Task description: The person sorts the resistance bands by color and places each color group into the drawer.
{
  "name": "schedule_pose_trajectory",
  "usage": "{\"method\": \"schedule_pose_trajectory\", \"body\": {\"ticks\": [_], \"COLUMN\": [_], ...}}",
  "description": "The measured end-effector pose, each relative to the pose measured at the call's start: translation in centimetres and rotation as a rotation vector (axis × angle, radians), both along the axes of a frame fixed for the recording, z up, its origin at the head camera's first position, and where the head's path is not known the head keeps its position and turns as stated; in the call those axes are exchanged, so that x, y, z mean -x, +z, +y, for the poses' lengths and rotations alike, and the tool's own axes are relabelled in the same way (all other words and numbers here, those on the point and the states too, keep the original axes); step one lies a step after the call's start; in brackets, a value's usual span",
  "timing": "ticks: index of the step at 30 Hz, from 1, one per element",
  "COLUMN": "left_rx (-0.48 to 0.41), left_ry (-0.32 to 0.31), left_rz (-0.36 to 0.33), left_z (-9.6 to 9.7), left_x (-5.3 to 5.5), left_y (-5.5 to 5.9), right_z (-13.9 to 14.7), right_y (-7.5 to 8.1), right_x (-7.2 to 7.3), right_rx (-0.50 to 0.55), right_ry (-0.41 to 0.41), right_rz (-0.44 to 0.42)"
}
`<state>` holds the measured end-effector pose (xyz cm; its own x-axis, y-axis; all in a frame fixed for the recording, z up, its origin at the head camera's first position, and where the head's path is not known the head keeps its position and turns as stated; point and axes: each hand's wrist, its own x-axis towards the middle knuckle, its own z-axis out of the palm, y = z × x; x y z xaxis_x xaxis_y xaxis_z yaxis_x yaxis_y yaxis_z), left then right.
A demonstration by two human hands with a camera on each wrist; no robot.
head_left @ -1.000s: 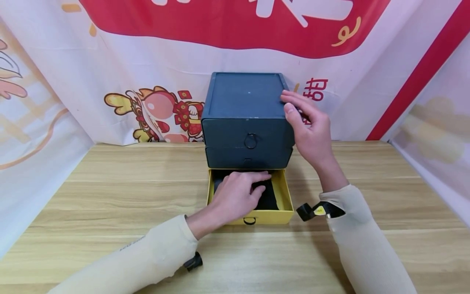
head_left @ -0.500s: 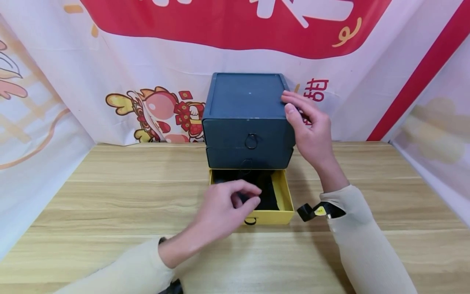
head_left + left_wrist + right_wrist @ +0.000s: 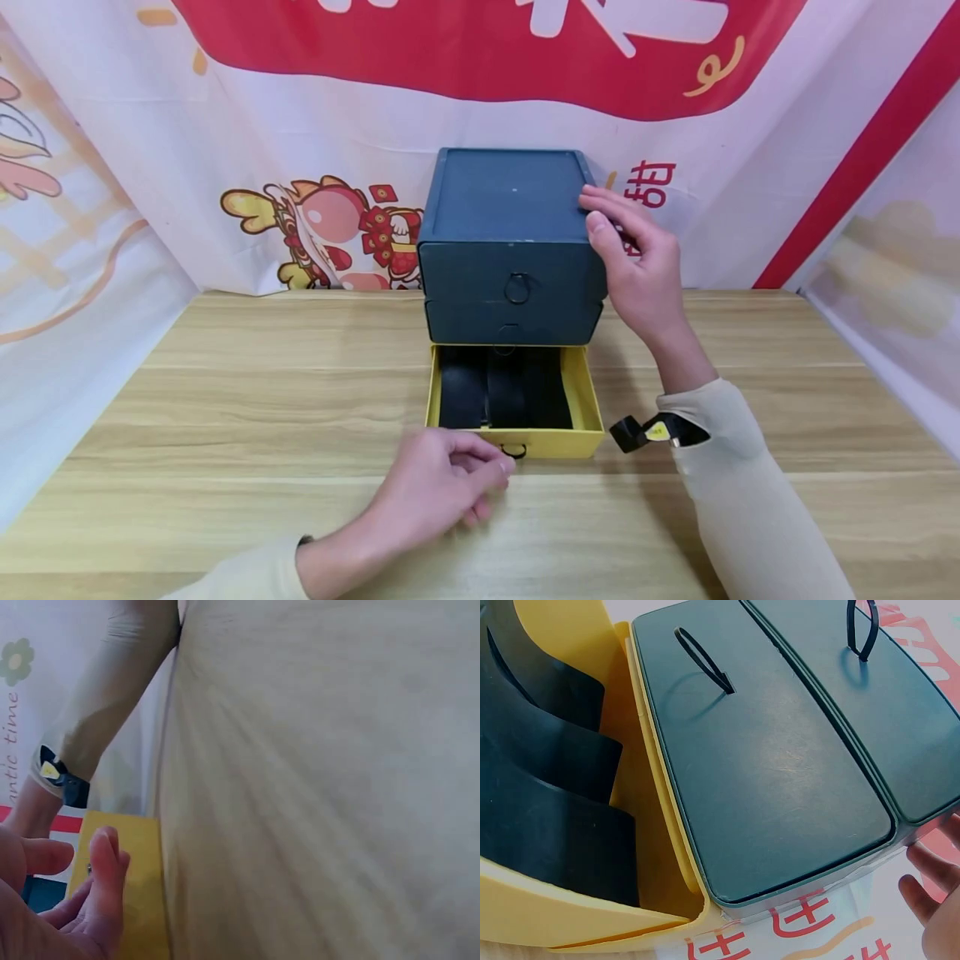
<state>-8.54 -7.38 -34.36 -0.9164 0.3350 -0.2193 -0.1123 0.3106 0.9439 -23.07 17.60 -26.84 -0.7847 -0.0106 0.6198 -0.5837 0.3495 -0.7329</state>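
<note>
A dark blue drawer box (image 3: 510, 196) stands at the back of the table, its yellow bottom drawer (image 3: 562, 443) pulled out. In that drawer lie black, smooth, curved pieces (image 3: 506, 387), side by side; their kind cannot be told. My left hand (image 3: 435, 479) is in front of the drawer, fingers loosely bent and tips close to its small black pull loop (image 3: 513, 452). In the left wrist view the thumb and fingers of the left hand (image 3: 94, 900) are apart, with nothing between them. My right hand (image 3: 641, 267) rests on the box's upper right edge and side, fingers fairly straight.
Two upper drawers carry black pull loops (image 3: 517, 289) and are closed. A printed white and red cloth (image 3: 510, 75) hangs right behind the box. The wooden table (image 3: 262, 417) extends to both sides. A black wrist camera (image 3: 630, 433) sits on the right sleeve.
My left hand has come out of the drawer and moved down and toward me, to the drawer's front. The black pieces are now uncovered. My right hand stays on the box.
</note>
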Motion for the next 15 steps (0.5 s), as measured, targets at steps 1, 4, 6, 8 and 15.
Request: {"method": "schedule_pose_trajectory", "body": {"ticks": [1,4,6,8,15], "left_rx": [0.002,-0.001,-0.018,-0.049,-0.173], "left_ry": [0.001,0.012,0.039,0.076,0.209], "left_rz": [-0.017,-0.055,-0.080,-0.102,-0.142], "left_z": [0.1,0.4,0.7,1.0,1.9], "left_x": [0.0,0.0,0.0,-0.1,-0.6], "left_y": [-0.3,-1.0,-1.2,-1.5,-2.3], "right_z": [0.0,0.0,0.0,0.0,0.1], "right_y": [0.0,0.1,0.1,0.0,0.0], "right_x": [0.0,0.0,0.0,0.0,-0.1], "right_rx": [0.000,0.000,0.002,0.003,-0.002], "right_ry": [0.000,-0.002,-0.001,-0.002,-0.010], "right_rz": [0.000,-0.003,-0.004,-0.006,-0.014]}}
